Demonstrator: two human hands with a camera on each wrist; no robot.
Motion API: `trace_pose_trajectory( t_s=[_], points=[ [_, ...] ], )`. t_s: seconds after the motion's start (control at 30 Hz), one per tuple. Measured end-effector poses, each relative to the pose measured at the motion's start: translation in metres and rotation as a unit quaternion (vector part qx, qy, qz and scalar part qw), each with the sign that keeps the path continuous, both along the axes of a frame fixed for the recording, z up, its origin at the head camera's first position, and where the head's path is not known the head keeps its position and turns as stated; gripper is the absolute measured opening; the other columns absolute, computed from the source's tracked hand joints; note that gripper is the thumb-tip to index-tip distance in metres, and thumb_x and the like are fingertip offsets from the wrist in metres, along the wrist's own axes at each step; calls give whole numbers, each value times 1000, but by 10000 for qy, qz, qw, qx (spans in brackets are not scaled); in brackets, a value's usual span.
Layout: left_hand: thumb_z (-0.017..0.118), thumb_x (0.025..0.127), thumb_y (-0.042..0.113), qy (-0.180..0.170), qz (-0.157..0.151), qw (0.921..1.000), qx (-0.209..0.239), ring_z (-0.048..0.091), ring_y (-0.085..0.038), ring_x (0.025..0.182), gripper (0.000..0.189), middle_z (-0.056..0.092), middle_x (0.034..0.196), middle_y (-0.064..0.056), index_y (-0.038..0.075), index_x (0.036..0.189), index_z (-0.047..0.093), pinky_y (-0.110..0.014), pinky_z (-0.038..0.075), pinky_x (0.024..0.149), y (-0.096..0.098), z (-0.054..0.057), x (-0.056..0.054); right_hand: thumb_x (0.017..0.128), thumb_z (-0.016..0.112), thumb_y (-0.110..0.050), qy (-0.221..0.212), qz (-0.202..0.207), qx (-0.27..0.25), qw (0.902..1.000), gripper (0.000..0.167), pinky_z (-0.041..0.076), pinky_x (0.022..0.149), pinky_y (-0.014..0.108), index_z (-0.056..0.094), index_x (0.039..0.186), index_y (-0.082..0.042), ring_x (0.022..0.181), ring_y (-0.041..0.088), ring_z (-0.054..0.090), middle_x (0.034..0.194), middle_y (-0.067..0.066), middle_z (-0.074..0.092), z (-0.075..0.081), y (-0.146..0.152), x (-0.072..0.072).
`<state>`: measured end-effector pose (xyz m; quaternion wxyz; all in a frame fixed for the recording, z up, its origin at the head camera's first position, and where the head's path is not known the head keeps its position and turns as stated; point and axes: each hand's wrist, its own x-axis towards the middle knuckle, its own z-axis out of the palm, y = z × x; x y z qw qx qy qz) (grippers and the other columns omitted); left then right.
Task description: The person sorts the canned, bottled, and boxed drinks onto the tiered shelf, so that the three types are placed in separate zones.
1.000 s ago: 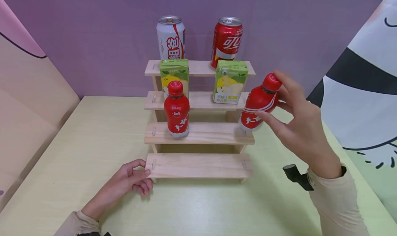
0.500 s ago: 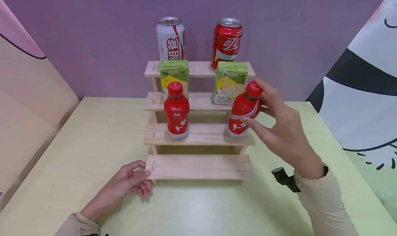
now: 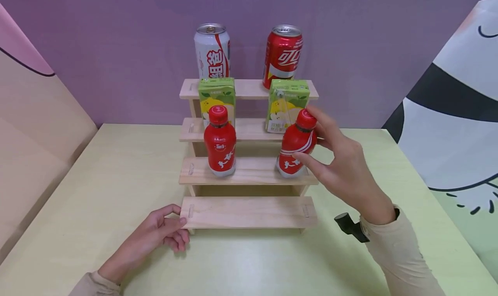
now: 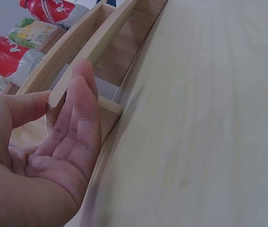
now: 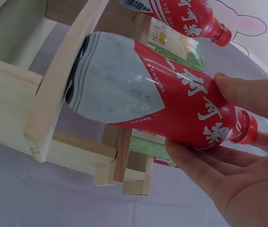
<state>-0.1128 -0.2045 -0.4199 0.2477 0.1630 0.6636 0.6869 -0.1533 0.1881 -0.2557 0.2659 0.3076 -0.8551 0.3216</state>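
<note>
My right hand (image 3: 344, 170) grips a small red drink bottle (image 3: 296, 142) with thumb and fingers. The bottle leans slightly, its base right at the right end of the second tier up on a wooden step stand (image 3: 249, 211). In the right wrist view the bottle's clear bottom (image 5: 112, 78) meets the board's edge. A matching red bottle (image 3: 219, 144) stands upright at the left of that same tier. My left hand (image 3: 155, 233) pinches the left end of the lowest step; the left wrist view shows thumb and fingers (image 4: 84, 101) on either side of the board.
One tier above are two green juice cartons (image 3: 288, 101), partly hidden by the bottles. On the top tier stand a white can (image 3: 212, 52) and a red cola can (image 3: 284, 56). A purple backdrop (image 3: 116, 49) rises behind the pale table (image 3: 128, 166).
My right hand has carried the red bottle left and down, from off the stand's right side onto the second tier. It is more upright now. The left hand keeps its hold.
</note>
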Motion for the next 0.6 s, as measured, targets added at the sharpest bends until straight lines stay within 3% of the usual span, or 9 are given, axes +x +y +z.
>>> trace_pose_trajectory(
  t_s=[0.6],
  points=[
    [52,105,17,-8,60,9999,-128,69,-23,69,22,69,85,-25,-2,113,45,-35,59,64,0,2,1,77,83,2,-292,-108,-20,9995,98,45,93,11,29,156,-19,122,25,59,140,8,57,-6,1,-7]
  ],
)
